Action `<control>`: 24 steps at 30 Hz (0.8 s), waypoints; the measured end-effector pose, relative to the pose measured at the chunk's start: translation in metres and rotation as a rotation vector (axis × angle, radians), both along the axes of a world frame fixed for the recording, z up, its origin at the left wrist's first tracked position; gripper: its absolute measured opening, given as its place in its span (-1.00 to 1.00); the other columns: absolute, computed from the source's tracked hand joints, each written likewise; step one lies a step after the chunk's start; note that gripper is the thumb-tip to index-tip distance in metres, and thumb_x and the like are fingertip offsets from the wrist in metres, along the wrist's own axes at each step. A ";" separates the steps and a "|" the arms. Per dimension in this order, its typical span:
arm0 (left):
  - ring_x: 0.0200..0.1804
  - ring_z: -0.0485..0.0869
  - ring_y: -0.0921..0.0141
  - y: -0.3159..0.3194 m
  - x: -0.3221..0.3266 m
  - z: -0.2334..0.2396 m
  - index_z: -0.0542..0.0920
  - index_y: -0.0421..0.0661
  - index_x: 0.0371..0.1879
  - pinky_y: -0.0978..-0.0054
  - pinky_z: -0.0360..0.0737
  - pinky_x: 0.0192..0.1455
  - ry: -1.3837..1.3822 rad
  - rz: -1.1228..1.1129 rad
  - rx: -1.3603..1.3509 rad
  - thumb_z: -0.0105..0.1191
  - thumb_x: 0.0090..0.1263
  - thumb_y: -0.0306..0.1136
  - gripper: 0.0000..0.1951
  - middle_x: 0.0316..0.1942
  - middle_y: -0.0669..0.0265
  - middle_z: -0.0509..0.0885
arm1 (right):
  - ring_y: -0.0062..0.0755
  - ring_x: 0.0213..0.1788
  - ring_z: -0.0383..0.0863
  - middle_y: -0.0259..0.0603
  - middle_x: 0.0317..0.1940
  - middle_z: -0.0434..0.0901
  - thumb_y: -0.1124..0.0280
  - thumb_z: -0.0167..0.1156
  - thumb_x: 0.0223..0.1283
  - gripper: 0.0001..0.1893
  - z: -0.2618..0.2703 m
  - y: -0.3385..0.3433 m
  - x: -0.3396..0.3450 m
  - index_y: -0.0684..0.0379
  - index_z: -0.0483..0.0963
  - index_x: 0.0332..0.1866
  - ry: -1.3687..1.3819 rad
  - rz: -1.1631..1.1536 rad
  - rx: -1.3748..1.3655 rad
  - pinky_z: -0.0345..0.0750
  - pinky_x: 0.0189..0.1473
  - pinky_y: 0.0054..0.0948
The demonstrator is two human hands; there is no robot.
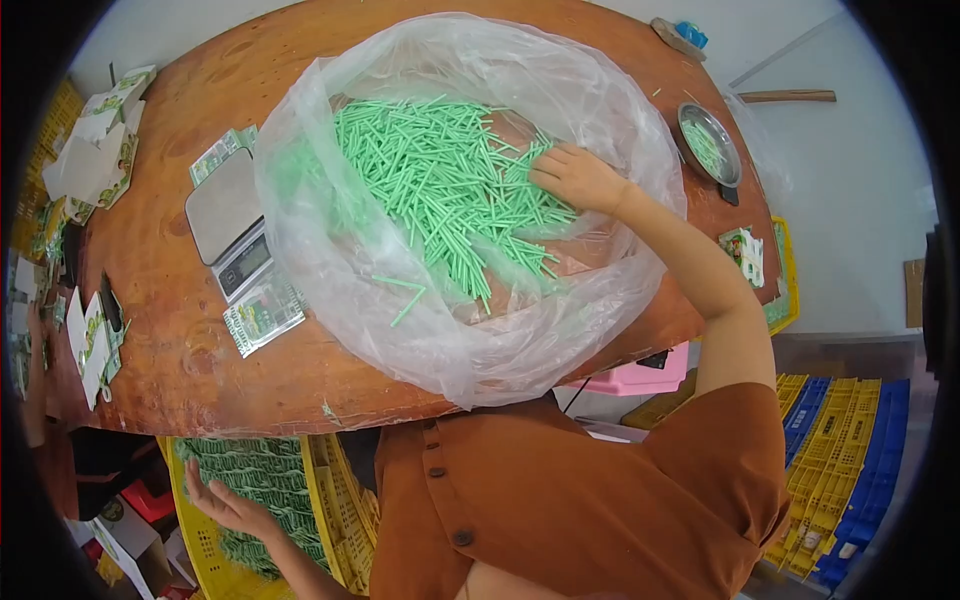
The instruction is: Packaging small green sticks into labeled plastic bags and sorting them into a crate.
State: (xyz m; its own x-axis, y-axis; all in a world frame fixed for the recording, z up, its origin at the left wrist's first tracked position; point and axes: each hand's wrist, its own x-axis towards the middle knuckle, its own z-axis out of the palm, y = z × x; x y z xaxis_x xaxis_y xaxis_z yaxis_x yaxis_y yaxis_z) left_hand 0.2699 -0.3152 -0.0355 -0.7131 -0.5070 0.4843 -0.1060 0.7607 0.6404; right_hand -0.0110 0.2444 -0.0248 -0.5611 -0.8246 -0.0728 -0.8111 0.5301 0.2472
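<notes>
A large clear plastic bag (pixel 600 82) lies spread open on the table, its edge rolled outward. Inside it is a heap of thin, light-green sticks (pixel 427 172). My right hand (pixel 577 180) reaches into the bag, its fingertips curled down among sticks on the heap's right side. Whether it grips any is hidden. Below the table's front edge, my left hand (pixel 229 506) is raised, holding nothing, with fingers apart. It is over a yellow plastic crate (pixel 319 480) filled with rows of green packets (pixel 247 457). Two loose sticks (pixel 409 296) rest on the bag's front fold.
Left of the bag sits a digital scale (pixel 225 217), with printed sachets (pixel 262 319) beside it. A metal dish (pixel 709 142) holding sticks is at the right. Cartons (pixel 105 150) line the left edge. Stacked yellow and blue crates (pixel 832 457) stand at lower right. Another person's arm (pixel 34 375) shows at far left.
</notes>
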 end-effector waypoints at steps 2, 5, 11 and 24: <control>0.17 0.36 0.25 0.017 -0.014 0.008 0.22 -0.26 0.17 0.29 0.24 0.22 0.033 -0.121 0.019 -0.27 0.44 -0.36 -0.63 0.12 0.08 0.39 | -0.36 -0.04 0.43 -0.27 -0.08 0.43 0.47 0.13 -0.18 -0.59 0.005 -0.012 0.001 0.10 0.38 -0.07 0.019 0.012 -0.046 0.37 0.00 -0.42; 0.18 0.35 0.24 0.032 -0.025 0.022 0.23 -0.26 0.16 0.27 0.23 0.23 0.078 -0.227 -0.043 -0.25 0.43 -0.39 -0.63 0.12 0.06 0.38 | -0.36 -0.02 0.42 -0.27 -0.09 0.43 0.47 0.13 -0.17 -0.59 0.017 -0.029 0.006 0.06 0.39 -0.08 0.050 0.034 -0.155 0.35 0.00 -0.40; 0.17 0.36 0.21 0.048 -0.046 0.025 0.28 -0.31 0.08 0.21 0.22 0.25 0.149 -0.331 0.110 -0.20 0.38 -0.47 -0.68 0.08 0.04 0.39 | -0.29 -0.18 0.42 -0.24 -0.33 0.40 0.45 0.11 -0.24 -0.76 -0.008 -0.023 -0.005 0.18 0.39 -0.33 0.049 0.137 -0.150 0.41 -0.12 -0.38; -0.21 0.53 0.42 0.134 -0.125 0.024 0.41 -0.27 -0.04 0.51 0.45 -0.11 -0.185 -0.800 1.075 -0.09 0.33 -0.48 -0.75 -0.25 0.20 0.57 | -0.62 -0.53 0.34 -0.41 -0.59 0.37 0.21 -0.01 0.23 -0.77 0.039 -0.113 -0.022 0.17 0.36 -0.35 -1.145 -0.608 -0.609 0.32 -0.45 -0.56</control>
State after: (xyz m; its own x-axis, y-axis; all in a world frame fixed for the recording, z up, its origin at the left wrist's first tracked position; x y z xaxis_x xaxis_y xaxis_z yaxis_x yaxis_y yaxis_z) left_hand 0.1448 -0.1808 -0.0114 -0.9997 0.0106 -0.0204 -0.0222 -0.2103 0.9774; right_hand -0.0335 0.1316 0.0145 -0.7068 -0.5485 -0.4468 -0.0173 0.6449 -0.7641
